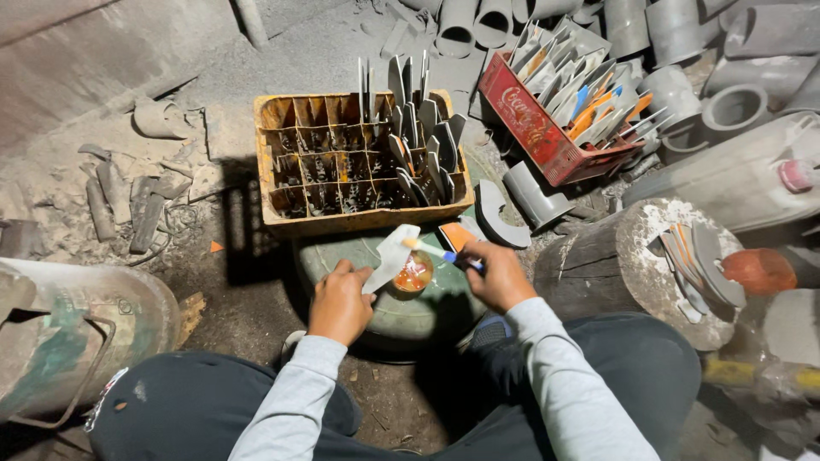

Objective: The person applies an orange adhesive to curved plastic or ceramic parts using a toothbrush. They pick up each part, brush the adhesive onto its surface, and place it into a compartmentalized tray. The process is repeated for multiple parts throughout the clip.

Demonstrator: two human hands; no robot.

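Slanting brush, bristle end toward upper left.

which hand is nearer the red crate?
Right. The right hand, holding a brush, sits below and left of the red crate. The left hand, holding a grey sheet, is farther left, below the yellow crate.
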